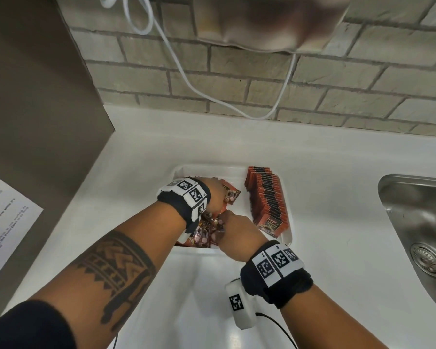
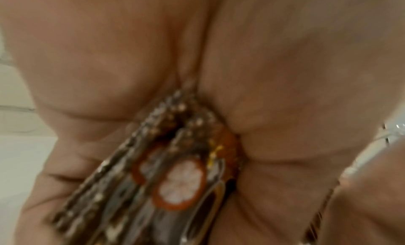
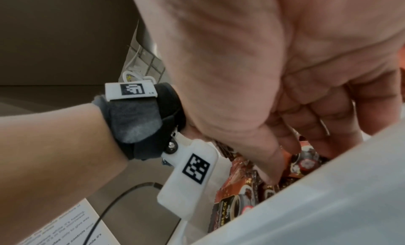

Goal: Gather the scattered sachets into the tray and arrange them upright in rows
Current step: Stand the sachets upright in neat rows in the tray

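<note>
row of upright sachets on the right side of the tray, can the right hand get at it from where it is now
Probably yes. The row of upright sachets stands uncovered beside the right hand, with only bare tray between them. That hand is busy among the loose sachets, though, so it must let go first.

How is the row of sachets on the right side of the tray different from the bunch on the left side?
The right-hand row of sachets stands upright on edge, packed face to face; the left-hand bunch of sachets lies jumbled and overlapping. No hand touches the row, whereas the left hand grips part of the bunch and the right hand reaches into it. Both sit inside the white tray and share red-brown coffee packaging.
</note>
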`<state>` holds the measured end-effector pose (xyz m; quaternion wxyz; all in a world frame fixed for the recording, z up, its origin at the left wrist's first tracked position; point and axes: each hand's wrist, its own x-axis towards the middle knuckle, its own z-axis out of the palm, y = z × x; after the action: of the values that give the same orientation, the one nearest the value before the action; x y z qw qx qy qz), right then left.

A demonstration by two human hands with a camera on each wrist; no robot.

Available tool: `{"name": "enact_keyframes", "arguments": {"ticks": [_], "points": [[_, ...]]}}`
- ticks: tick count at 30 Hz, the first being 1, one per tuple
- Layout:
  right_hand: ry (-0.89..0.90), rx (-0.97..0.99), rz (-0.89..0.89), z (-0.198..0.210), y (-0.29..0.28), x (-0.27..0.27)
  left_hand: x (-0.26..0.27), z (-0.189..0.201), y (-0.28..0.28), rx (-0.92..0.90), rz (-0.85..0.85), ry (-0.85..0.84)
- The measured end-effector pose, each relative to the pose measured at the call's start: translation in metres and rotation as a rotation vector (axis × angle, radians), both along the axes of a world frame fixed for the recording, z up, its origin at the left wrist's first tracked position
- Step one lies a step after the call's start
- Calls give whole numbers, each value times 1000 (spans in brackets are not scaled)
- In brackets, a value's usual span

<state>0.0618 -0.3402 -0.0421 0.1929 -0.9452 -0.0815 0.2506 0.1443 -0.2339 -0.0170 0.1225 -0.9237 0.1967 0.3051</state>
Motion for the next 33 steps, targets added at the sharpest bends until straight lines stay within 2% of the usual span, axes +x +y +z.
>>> {"name": "enact_keyframes", "arguments": {"ticks": [3,6,8,14,19,25,33], "points": [[-6,8,-16,1,-2,-1,-5,-2,0,32,-3,-24],[-10,16,-36,-1,-6,-1,-5,-3,-11,182,-65,9],[-27,27,-66,-1,-9,-1,-6,-3,-15,215,-98,4],[-16,40,-114,3,-12,3,-12,1,-10,156,-105,51],[24,93,-132,3,-2,18,-10,5,-6,77,-13,83],[53,-38,-2,-4,4,26,0,-2,7,-90,119,47],[3,99,-134,-3,-2,23,6,0,19,-206,224,18]]}}
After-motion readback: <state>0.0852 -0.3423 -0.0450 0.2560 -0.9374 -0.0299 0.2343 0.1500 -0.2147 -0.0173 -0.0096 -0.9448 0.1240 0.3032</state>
